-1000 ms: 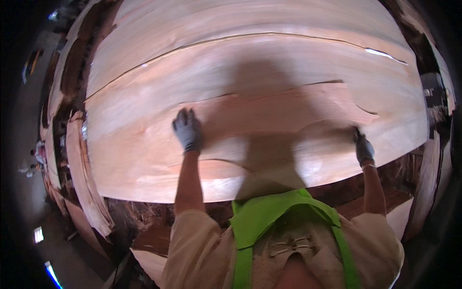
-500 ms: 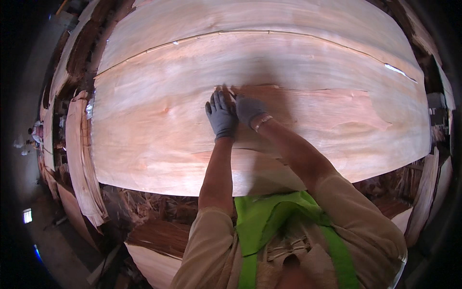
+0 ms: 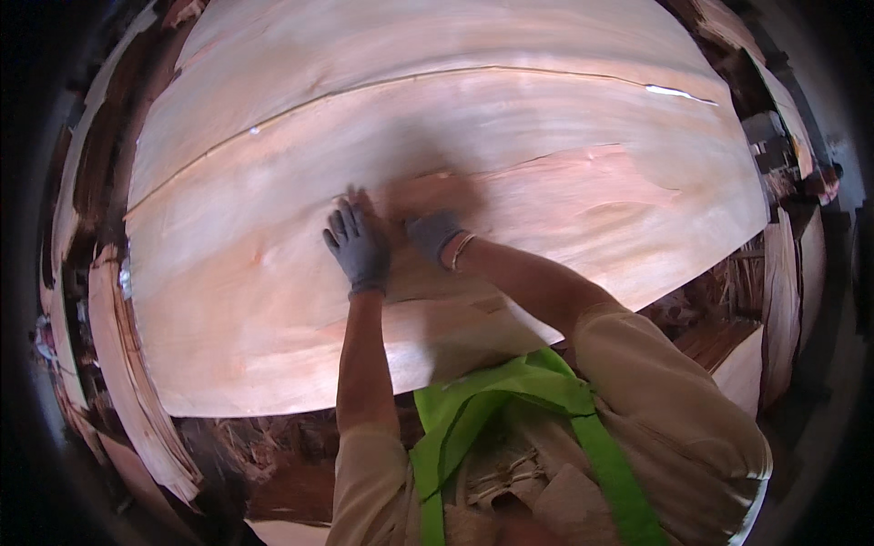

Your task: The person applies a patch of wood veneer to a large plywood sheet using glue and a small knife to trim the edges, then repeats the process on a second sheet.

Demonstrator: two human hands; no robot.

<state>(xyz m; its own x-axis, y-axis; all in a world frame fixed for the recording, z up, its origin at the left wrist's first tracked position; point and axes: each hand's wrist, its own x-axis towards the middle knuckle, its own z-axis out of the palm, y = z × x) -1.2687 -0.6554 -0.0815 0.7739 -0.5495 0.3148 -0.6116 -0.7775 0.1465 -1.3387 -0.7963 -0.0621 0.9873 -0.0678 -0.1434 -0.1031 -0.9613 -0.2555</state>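
A wide sheet of pale wood veneer [image 3: 237,318] lies in front of me. My left hand [image 3: 361,250], in a grey glove, presses flat on it with the fingers stretched out. Just right of it, my right hand [image 3: 434,235], also gloved, is closed with the fingers curled. Whatever it may hold is hidden and blurred. From beside the hands a reddish strip of veneer [image 3: 587,177] with a torn edge runs to the right. A split [image 3: 446,298] shows in the sheet nearer to me.
Across the far part of the sheet runs a long seam [image 3: 382,84], with a bright gap [image 3: 674,91] at its right. Veneer stacks stand at the left [image 3: 123,337] and right [image 3: 778,309]. Scraps [image 3: 255,446] lie below the near edge. A person [image 3: 827,182] is at the far right.
My view has turned, so the sheet appears tilted. My right hand has drawn back toward me from the left fingertips, leaving a gap between the hands. The left hand remains flat on the veneer.
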